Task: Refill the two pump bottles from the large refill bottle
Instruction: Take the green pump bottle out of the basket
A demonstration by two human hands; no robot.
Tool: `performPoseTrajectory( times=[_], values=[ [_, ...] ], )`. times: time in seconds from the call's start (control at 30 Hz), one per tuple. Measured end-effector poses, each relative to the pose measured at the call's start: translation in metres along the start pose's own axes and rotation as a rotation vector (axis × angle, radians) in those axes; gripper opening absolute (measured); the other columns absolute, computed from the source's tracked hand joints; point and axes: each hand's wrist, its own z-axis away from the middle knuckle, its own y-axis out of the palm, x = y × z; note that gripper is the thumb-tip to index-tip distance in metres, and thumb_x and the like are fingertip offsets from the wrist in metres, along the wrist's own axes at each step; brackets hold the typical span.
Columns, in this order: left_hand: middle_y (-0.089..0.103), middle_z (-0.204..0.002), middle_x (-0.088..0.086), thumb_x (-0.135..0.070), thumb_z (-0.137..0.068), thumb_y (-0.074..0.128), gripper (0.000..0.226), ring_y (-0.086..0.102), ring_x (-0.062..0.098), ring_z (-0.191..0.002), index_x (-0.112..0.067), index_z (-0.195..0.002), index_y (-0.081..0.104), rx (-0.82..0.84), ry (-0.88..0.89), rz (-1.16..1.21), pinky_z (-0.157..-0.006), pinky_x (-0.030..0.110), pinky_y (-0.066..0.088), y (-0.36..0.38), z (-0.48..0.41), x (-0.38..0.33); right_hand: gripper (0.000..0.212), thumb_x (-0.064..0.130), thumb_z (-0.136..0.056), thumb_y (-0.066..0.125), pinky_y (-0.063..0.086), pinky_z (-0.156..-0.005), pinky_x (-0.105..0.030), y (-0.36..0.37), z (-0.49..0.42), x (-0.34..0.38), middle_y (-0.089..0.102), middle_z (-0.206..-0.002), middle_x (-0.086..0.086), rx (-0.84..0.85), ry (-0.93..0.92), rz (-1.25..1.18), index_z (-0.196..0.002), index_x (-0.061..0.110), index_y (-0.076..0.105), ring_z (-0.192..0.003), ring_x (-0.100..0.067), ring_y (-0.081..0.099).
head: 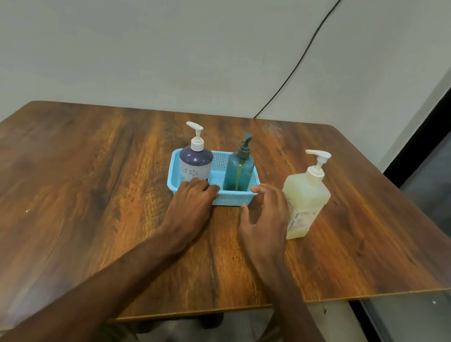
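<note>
Two pump bottles stand upright in a small blue basket (232, 200) at the middle of a wooden counter (88, 181): a purple bottle (194, 164) with a white pump on the left and a teal bottle (239, 172) with a dark pump on the right, a gap between them. The basket keeps the pair together and upright, within easy reach.

The large refill bottle (308, 199), pale and cloudy with its white pump on, stands on the bare counter just right of the basket and apart from it. That position likely leaves it free to be lifted and tipped.

The person's hands are apart. The left hand (193, 198) lies on the basket's near left side, in front of the purple bottle, with fingers bent over the near rim, apparently to steady the basket. The right hand (265, 216) hovers with fingers spread and lightly curved between the basket's near right corner and the refill bottle, and holds nothing.

All three pumps are in place, so pouring appears not yet begun. A dark cable (298, 62) runs down the far wall behind the counter.
</note>
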Motion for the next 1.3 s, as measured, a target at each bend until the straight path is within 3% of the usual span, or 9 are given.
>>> performPoseTrajectory(
  times=[0.17,0.33,0.47,0.63,0.8,0.97,1.1,1.2,1.3],
  values=[
    [0.073,-0.122,0.010,-0.017,-0.092,0.075,0.037,0.066,0.028,-0.113,-0.013,-0.128,0.070,-0.025,-0.001,0.127,-0.098,0.043,0.054,0.011,-0.014,0.004,0.054,0.020,-0.086,0.077,0.038,-0.109,-0.018,0.015,-0.018,0.000,0.049,-0.141,0.005,0.087,0.067,0.057,-0.132,0.024,0.050,-0.133,-0.011,0.047],
    [0.075,-0.117,0.009,-0.018,-0.087,0.080,0.037,0.069,0.029,-0.108,-0.014,-0.123,0.072,-0.036,0.032,0.166,-0.095,0.045,0.056,0.028,-0.025,0.017,0.064,0.034,-0.094,0.068,0.026,-0.121,-0.031,0.024,-0.031,-0.005,0.025,-0.163,0.004,0.259,0.205,0.152,-0.149,0.029,0.035,-0.152,-0.016,0.024],
    [0.077,-0.105,0.012,-0.017,-0.087,0.080,0.027,0.072,0.032,-0.094,-0.009,-0.112,0.074,-0.099,0.106,0.156,-0.082,0.046,0.060,0.036,-0.030,0.025,0.070,0.037,-0.098,0.062,0.021,-0.122,-0.031,0.032,-0.036,-0.007,0.015,-0.168,0.004,0.364,0.255,0.200,-0.156,0.029,0.024,-0.156,-0.017,0.014],
    [0.078,-0.096,0.011,-0.024,-0.088,0.066,0.024,0.074,0.030,-0.082,-0.008,-0.103,0.076,-0.185,0.166,0.144,-0.074,0.043,0.061,0.036,-0.036,0.029,0.067,0.040,-0.098,0.061,0.028,-0.123,-0.036,0.035,-0.037,-0.008,0.020,-0.167,0.006,0.355,0.268,0.178,-0.155,0.031,0.029,-0.154,-0.016,0.019],
    [0.077,-0.103,0.011,-0.027,-0.091,0.067,0.027,0.073,0.030,-0.089,-0.008,-0.109,0.074,-0.163,0.137,0.143,-0.083,0.044,0.059,0.040,-0.034,0.029,0.065,0.037,-0.096,0.063,0.030,-0.123,-0.037,0.035,-0.039,-0.006,0.024,-0.165,0.007,0.344,0.265,0.171,-0.153,0.030,0.032,-0.153,-0.014,0.022],
    [0.077,-0.106,0.012,-0.030,-0.092,0.063,0.031,0.073,0.029,-0.092,-0.008,-0.111,0.073,-0.156,0.150,0.146,-0.084,0.044,0.059,0.041,-0.032,0.029,0.063,0.034,-0.097,0.063,0.028,-0.102,-0.014,0.043,-0.038,-0.002,0.018,-0.164,0.009,0.347,0.279,0.154,-0.151,0.036,0.031,-0.149,-0.011,0.027],
    [0.076,-0.109,0.012,-0.031,-0.092,0.064,0.035,0.073,0.031,-0.094,-0.007,-0.116,0.072,-0.159,0.165,0.170,-0.086,0.045,0.059,0.044,-0.027,0.036,0.060,0.033,-0.094,0.066,0.036,-0.091,-0.009,0.052,-0.038,-0.005,0.026,-0.158,0.008,0.315,0.281,0.143,-0.145,0.037,0.035,-0.135,-0.007,0.040],
    [0.076,-0.112,0.010,-0.033,-0.094,0.061,0.037,0.073,0.030,-0.099,-0.009,-0.120,0.071,-0.159,0.161,0.161,-0.091,0.044,0.057,0.046,-0.025,0.038,0.063,0.031,-0.093,0.068,0.033,-0.074,-0.001,0.055,-0.039,-0.011,0.024,-0.157,0.010,0.327,0.269,0.159,-0.146,0.038,0.034,-0.119,0.003,0.035],
    [0.075,-0.115,0.009,-0.037,-0.098,0.050,0.041,0.072,0.029,-0.103,-0.010,-0.122,0.071,-0.160,0.167,0.157,-0.094,0.042,0.055,0.046,-0.025,0.038,0.065,0.030,-0.093,0.070,0.029,-0.079,-0.001,0.058,-0.037,-0.018,0.025,-0.155,0.010,0.331,0.247,0.157,-0.146,0.038,0.033,-0.133,-0.001,0.036]
  ],
)
